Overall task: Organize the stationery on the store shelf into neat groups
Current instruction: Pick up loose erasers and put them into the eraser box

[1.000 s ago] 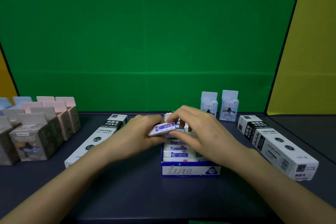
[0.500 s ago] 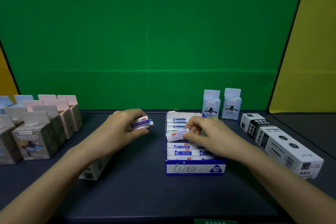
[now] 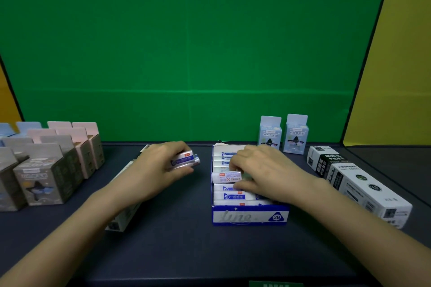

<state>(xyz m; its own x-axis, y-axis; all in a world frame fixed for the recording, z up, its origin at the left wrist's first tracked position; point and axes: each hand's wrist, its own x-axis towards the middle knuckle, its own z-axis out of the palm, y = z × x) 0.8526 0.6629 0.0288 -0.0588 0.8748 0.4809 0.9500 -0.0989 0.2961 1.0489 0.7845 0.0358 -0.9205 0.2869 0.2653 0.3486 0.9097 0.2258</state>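
A blue-and-white display box (image 3: 249, 216) marked 2B stands at the middle of the dark shelf, with several wrapped white erasers (image 3: 233, 196) lined up in it. My right hand (image 3: 263, 172) reaches into the box and pinches one eraser (image 3: 227, 176) that lies across the row. To the left of the box, my left hand (image 3: 161, 168) grips two erasers (image 3: 185, 160) stacked together above the shelf.
A long white pen box (image 3: 356, 184) lies at the right. Another long white box (image 3: 121, 214) is partly hidden under my left forearm. Several grey and pink cartons (image 3: 44, 177) stand at the left. Two light blue cartons (image 3: 283, 135) stand at the back right.
My hands parted over the box. The left hand carried erasers out to the left. The right hand went down into the box and took hold of another eraser.
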